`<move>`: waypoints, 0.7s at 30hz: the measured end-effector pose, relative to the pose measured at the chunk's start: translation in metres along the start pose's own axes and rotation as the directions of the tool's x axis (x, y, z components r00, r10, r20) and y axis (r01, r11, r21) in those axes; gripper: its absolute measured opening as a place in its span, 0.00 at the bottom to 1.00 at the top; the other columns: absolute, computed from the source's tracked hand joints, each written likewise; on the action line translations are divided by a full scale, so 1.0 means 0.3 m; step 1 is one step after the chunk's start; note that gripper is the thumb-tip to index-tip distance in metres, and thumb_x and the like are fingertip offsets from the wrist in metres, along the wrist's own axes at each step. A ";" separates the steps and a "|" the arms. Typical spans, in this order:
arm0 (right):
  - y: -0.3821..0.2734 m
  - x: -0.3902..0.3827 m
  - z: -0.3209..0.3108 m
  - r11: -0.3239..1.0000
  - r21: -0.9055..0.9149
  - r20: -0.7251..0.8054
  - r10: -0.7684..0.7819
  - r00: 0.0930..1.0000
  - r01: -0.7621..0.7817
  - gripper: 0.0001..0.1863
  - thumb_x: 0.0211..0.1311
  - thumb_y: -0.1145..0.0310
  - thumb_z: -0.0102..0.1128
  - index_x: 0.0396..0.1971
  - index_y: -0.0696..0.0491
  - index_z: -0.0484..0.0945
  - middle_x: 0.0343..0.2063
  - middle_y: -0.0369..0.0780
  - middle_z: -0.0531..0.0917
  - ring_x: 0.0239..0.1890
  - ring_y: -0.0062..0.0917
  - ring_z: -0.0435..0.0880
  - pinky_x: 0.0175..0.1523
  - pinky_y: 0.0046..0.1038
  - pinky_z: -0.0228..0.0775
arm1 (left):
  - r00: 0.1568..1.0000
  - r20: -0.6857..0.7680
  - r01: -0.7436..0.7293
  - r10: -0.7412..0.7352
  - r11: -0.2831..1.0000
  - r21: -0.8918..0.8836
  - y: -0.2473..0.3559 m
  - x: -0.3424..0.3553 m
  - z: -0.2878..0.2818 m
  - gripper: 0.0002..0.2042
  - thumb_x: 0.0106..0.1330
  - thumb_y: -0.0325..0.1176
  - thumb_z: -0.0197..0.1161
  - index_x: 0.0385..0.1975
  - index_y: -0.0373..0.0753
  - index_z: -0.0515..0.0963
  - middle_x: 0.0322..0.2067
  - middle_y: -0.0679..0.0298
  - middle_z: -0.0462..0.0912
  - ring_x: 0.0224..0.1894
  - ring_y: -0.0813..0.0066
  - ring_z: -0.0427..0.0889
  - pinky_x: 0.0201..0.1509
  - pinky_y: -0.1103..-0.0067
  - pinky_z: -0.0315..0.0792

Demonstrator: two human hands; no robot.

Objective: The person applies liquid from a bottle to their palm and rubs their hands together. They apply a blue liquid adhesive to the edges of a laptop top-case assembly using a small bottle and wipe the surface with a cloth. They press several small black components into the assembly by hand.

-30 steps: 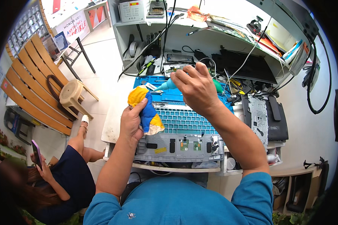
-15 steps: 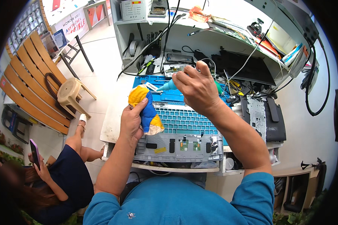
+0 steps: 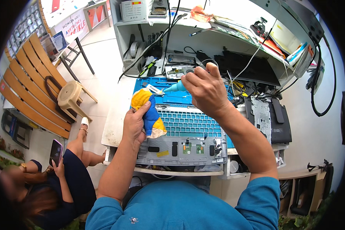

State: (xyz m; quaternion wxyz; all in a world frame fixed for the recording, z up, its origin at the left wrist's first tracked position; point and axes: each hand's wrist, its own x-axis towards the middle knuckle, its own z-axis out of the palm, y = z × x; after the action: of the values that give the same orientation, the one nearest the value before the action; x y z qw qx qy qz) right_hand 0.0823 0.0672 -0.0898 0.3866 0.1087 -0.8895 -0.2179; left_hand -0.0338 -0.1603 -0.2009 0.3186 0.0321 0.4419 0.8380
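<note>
- I'm using the grey laptop case (image 3: 193, 148) as landmark; it lies keyboard-cutouts-away from the person's body.
- Left hand (image 3: 135, 123): grasping yellow-blue cloth (image 3: 154, 115), over case's left side.
- Right hand (image 3: 207, 92): wrapped round teal bottle (image 3: 175, 87), above case's far edge. I see nozzle aimed left, tip near cloth, apart.
- Blue mat (image 3: 173, 99) shows past case's far edge.
- Perforated metal plate (image 3: 260, 119): right of case.
</note>
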 end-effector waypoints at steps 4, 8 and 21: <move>0.010 0.000 -0.008 1.000 -0.003 0.005 -0.004 1.000 0.004 0.04 0.61 0.71 0.66 0.30 0.48 0.88 0.31 0.30 0.82 0.43 0.23 0.83 0.64 0.36 0.65 | 1.000 0.019 0.011 -0.011 1.000 -0.023 -0.010 0.014 -0.015 0.16 0.76 0.30 0.74 0.58 0.32 0.80 0.45 0.60 0.89 0.41 0.71 0.91 0.46 0.71 0.90; 0.021 -0.007 -0.004 1.000 -0.002 0.007 -0.001 1.000 0.001 0.03 0.60 0.71 0.67 0.30 0.48 0.88 0.32 0.30 0.82 0.43 0.23 0.83 0.64 0.36 0.66 | 1.000 -0.015 0.000 0.000 1.000 0.006 -0.014 0.010 -0.002 0.16 0.76 0.32 0.73 0.57 0.32 0.79 0.41 0.57 0.90 0.38 0.69 0.91 0.45 0.72 0.89; 0.018 -0.028 0.015 0.999 0.033 0.003 0.034 0.999 -0.035 0.03 0.57 0.74 0.69 0.30 0.49 0.88 0.31 0.31 0.83 0.43 0.25 0.83 0.63 0.37 0.67 | 1.000 0.007 0.021 -0.022 1.000 0.014 -0.012 0.012 -0.016 0.18 0.75 0.31 0.75 0.58 0.32 0.79 0.45 0.59 0.89 0.41 0.70 0.92 0.45 0.71 0.90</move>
State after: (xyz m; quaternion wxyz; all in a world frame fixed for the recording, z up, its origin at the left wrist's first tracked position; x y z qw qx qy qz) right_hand 0.0846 0.0762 -0.0954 0.3872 0.0995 -0.8953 -0.1964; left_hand -0.0365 -0.1602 -0.2074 0.3290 0.0326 0.4468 0.8313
